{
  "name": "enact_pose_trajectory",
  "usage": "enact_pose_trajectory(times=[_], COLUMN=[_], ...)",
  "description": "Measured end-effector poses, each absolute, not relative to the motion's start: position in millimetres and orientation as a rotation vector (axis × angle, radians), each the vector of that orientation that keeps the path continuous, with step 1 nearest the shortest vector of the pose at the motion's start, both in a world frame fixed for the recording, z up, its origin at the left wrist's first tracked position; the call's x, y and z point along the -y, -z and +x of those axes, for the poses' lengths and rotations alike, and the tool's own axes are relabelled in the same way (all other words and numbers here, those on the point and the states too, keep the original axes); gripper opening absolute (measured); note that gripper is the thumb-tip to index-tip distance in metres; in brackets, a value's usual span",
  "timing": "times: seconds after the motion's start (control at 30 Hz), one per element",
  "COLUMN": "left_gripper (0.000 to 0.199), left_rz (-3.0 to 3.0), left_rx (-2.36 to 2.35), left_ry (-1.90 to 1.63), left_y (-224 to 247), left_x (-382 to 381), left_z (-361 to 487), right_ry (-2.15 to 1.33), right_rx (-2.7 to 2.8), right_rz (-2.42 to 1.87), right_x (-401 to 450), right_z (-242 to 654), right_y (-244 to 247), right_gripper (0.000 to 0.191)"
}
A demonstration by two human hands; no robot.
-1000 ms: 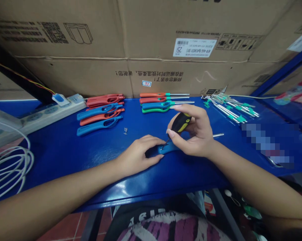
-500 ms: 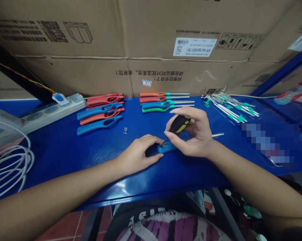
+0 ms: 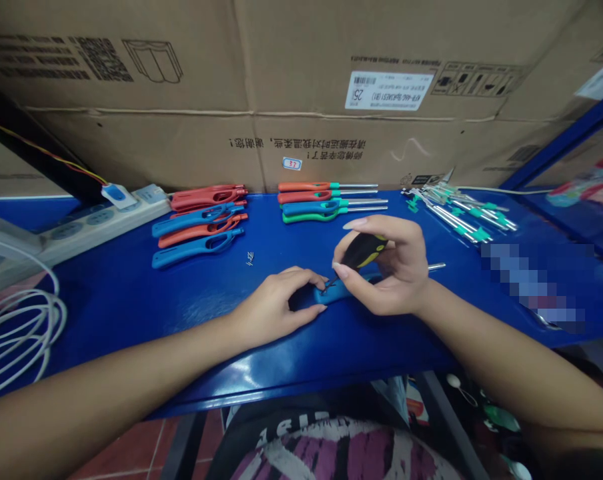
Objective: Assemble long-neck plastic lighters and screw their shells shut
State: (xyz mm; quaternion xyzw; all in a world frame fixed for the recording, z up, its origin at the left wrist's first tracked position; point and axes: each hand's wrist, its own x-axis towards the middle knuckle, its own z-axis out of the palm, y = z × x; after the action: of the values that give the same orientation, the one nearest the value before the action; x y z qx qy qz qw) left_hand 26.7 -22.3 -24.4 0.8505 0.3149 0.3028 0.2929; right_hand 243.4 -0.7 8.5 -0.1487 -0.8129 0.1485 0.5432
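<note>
A blue lighter point(image 3: 337, 292) with a metal tube lies on the blue table, its handle end to the left. My left hand point(image 3: 281, 305) grips that end between thumb and fingers. In my right hand point(image 3: 394, 270) is a black and yellow screwdriver point(image 3: 361, 251), tilted, its tip down at the handle's end beside my left fingertips. The right hand hides part of the lighter. Several small screws point(image 3: 250, 258) lie on the table left of the hands.
Several red, orange and blue handle shells point(image 3: 199, 250) lie at the back left, beside a power strip point(image 3: 101, 217). Several lighters with tubes point(image 3: 309, 208) lie at the back middle, metal tubes with green parts point(image 3: 454, 217) at the back right. A cardboard box point(image 3: 181, 143) stands behind.
My right hand has shifted slightly to the right, and the screwdriver leans more to the side, its tip still at the handle's end. My left hand has stayed in place.
</note>
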Motion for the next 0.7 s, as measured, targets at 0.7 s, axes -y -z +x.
enact_pose_trajectory(times=[0.7], left_gripper=[0.02], left_rz=[2.269], left_rx=[-0.838], left_ry=[-0.805], left_y=[25.4], left_x=[21.6], left_z=[26.4], right_ry=[-0.327], right_rx=[1.932], right_rz=[-0.304], right_x=[0.8], right_z=[243.0], right_y=[-5.8], right_gripper=[0.076])
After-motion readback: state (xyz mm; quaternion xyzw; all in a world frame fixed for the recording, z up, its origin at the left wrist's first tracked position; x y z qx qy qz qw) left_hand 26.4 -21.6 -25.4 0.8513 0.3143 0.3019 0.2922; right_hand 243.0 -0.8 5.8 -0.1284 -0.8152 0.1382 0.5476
